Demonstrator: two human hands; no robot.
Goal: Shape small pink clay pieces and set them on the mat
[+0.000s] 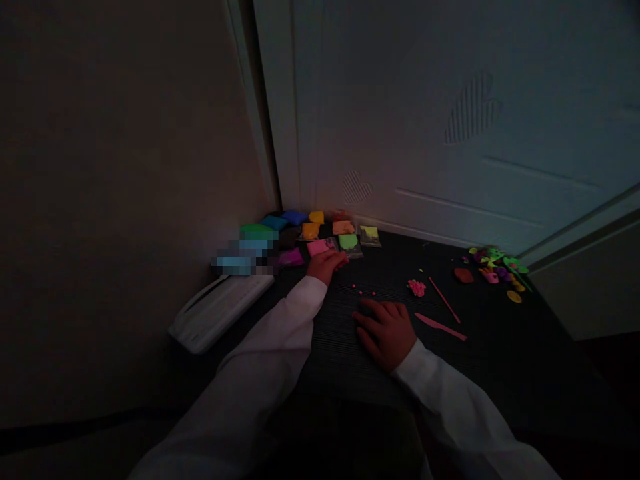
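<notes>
My left hand (325, 267) reaches to the front of the clay packets, beside a pink packet of clay (319, 247). Its fingers are pressed together; whatever they may hold is hidden. My right hand (387, 332) lies palm down on the dark tabletop with fingers apart. Just beyond it are small pink clay balls, a left one (354, 286), a middle one (361, 293) and a right one (373, 293). To its right sit a bumpy pink clay cluster (417, 288), a thin pink stick (445, 300) and a pink modelling knife (441, 327).
Several coloured clay packets, including a green one (349, 242) and an orange one (311, 231), line the back left. A white case (223, 313) stands at left. A reddish lump (463, 275) and small colourful clay figures (493, 275) lie at right. A white panel (400, 133) rises behind.
</notes>
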